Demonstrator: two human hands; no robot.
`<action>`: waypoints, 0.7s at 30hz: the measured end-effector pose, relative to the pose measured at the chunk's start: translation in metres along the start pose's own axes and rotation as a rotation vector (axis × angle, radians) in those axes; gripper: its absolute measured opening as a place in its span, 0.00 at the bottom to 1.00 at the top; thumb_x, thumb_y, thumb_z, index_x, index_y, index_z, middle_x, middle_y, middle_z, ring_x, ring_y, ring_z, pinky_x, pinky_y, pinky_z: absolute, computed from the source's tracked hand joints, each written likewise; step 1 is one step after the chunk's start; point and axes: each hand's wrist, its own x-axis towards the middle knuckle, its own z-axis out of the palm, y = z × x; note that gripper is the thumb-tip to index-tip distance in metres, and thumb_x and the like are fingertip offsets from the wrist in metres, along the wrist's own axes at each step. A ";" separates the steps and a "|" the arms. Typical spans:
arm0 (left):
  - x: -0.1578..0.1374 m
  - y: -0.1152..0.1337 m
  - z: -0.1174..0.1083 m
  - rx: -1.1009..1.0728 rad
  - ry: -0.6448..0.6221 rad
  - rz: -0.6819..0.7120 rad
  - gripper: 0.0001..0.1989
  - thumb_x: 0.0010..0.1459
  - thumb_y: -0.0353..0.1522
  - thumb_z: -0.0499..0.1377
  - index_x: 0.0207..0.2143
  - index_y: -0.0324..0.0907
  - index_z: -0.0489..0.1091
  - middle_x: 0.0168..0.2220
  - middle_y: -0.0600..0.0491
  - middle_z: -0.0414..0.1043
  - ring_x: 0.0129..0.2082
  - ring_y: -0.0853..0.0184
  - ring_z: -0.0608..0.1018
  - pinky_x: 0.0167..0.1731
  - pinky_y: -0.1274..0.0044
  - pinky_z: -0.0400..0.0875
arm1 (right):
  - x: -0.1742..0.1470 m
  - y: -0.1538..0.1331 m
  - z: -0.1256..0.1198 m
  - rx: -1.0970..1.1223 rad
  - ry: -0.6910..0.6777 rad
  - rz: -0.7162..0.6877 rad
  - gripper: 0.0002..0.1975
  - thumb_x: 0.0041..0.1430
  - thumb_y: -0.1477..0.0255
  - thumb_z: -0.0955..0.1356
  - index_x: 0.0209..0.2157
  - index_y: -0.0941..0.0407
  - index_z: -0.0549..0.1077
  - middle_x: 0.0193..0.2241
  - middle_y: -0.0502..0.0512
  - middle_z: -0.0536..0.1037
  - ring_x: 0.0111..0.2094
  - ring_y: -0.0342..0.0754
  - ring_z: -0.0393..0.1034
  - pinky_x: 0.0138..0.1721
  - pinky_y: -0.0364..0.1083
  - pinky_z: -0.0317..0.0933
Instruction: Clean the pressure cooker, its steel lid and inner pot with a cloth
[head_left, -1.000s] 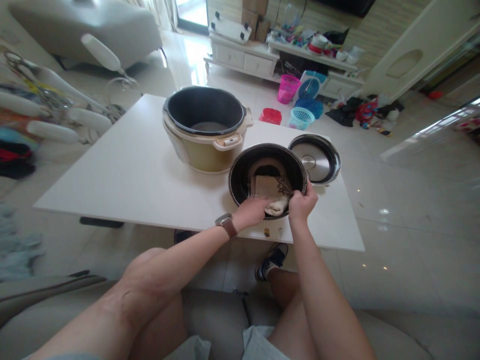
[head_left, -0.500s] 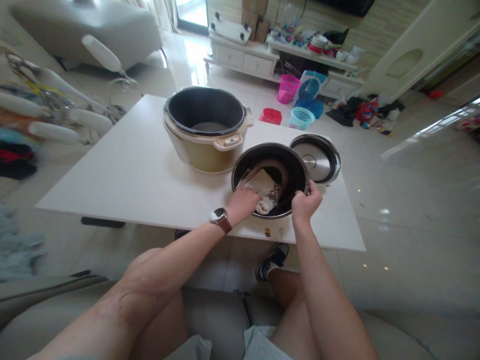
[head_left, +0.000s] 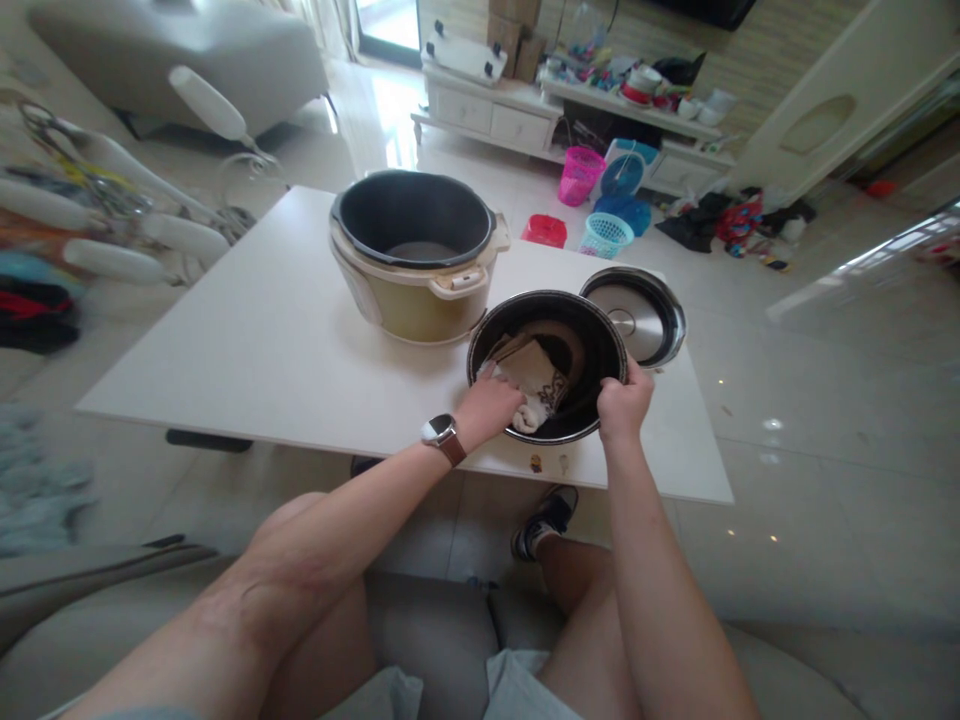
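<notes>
A dark round inner pot (head_left: pixel 592 345) is tilted toward me over the white table's near right part. My right hand (head_left: pixel 625 398) is closed on its right rim, thumb on the near side. Inside the pot, my left hand (head_left: pixel 491 405) grips a beige and white patterned cloth (head_left: pixel 536 375) against the inner wall; some fingertips are hidden in its folds. Behind and to the left stands the cooker body (head_left: pixel 409 300), greenish-gold with a cream rim and a dark, open interior. A round metal lid (head_left: pixel 637 315) lies upturned just beyond the pot's right side.
The white table (head_left: pixel 247 330) carries two tiny objects (head_left: pixel 549 464) near its front edge. Beyond it on the floor are a pink basket (head_left: pixel 581 175), a light-blue basket (head_left: pixel 606 235) and a red container (head_left: pixel 545 231). White-handled utensils (head_left: pixel 206 105) stand at the left.
The pot has shifted slightly right in view, together with my right hand. My left hand stays on the cloth inside, with little visible movement.
</notes>
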 end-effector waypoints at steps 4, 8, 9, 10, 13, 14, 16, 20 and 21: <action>-0.001 0.008 0.000 -0.027 -0.036 -0.049 0.17 0.64 0.21 0.54 0.46 0.37 0.80 0.45 0.42 0.81 0.50 0.54 0.81 0.66 0.54 0.58 | -0.003 0.000 0.001 -0.022 0.010 -0.039 0.30 0.41 0.76 0.63 0.46 0.57 0.84 0.41 0.55 0.86 0.44 0.56 0.78 0.56 0.59 0.70; 0.002 0.015 0.006 -0.097 -0.029 -0.097 0.18 0.63 0.21 0.53 0.48 0.37 0.78 0.45 0.42 0.81 0.49 0.54 0.81 0.66 0.55 0.60 | -0.006 -0.005 0.002 -0.032 0.027 -0.060 0.30 0.41 0.76 0.63 0.46 0.58 0.85 0.40 0.55 0.86 0.44 0.56 0.79 0.55 0.58 0.71; 0.003 0.017 0.008 -0.127 -0.024 -0.106 0.18 0.62 0.20 0.53 0.49 0.37 0.78 0.46 0.43 0.81 0.49 0.55 0.82 0.64 0.56 0.62 | -0.007 -0.006 0.002 -0.034 0.039 -0.059 0.30 0.41 0.76 0.63 0.46 0.58 0.85 0.40 0.55 0.86 0.43 0.56 0.79 0.54 0.57 0.72; 0.005 0.019 0.011 -0.169 -0.016 -0.112 0.19 0.62 0.20 0.53 0.50 0.38 0.78 0.46 0.43 0.81 0.48 0.55 0.82 0.63 0.58 0.65 | -0.008 -0.006 0.002 -0.037 0.051 -0.059 0.30 0.41 0.76 0.63 0.46 0.58 0.85 0.40 0.55 0.86 0.43 0.56 0.79 0.54 0.57 0.72; 0.008 0.028 0.018 -0.334 0.024 -0.111 0.24 0.61 0.20 0.52 0.56 0.40 0.75 0.51 0.44 0.80 0.51 0.57 0.81 0.55 0.67 0.72 | -0.010 -0.007 0.003 -0.042 0.081 -0.071 0.30 0.42 0.76 0.62 0.45 0.58 0.85 0.40 0.55 0.86 0.45 0.57 0.79 0.55 0.57 0.71; 0.009 0.030 0.020 -0.380 0.036 -0.109 0.25 0.61 0.20 0.52 0.58 0.40 0.74 0.52 0.45 0.80 0.52 0.58 0.81 0.53 0.69 0.73 | -0.011 -0.006 0.004 -0.041 0.086 -0.076 0.29 0.42 0.76 0.62 0.45 0.58 0.85 0.41 0.55 0.85 0.46 0.57 0.79 0.56 0.57 0.71; 0.010 0.032 0.022 -0.415 0.050 -0.112 0.27 0.61 0.20 0.52 0.59 0.42 0.73 0.53 0.46 0.80 0.52 0.59 0.80 0.52 0.71 0.73 | -0.015 -0.005 0.007 -0.038 0.102 -0.076 0.28 0.42 0.75 0.62 0.44 0.57 0.85 0.41 0.54 0.85 0.47 0.57 0.79 0.58 0.57 0.70; 0.009 0.027 0.021 -0.283 0.083 -0.088 0.26 0.63 0.20 0.53 0.59 0.45 0.75 0.53 0.47 0.80 0.52 0.58 0.81 0.60 0.64 0.68 | -0.024 0.001 0.018 -0.023 0.223 -0.041 0.28 0.42 0.74 0.62 0.44 0.57 0.84 0.40 0.55 0.84 0.47 0.57 0.78 0.57 0.57 0.70; 0.009 0.025 0.020 -0.241 0.088 -0.079 0.25 0.63 0.20 0.53 0.57 0.45 0.76 0.53 0.47 0.80 0.51 0.58 0.81 0.62 0.63 0.66 | -0.026 0.002 0.020 -0.020 0.255 -0.031 0.28 0.42 0.74 0.62 0.44 0.57 0.83 0.40 0.55 0.84 0.47 0.57 0.78 0.56 0.57 0.70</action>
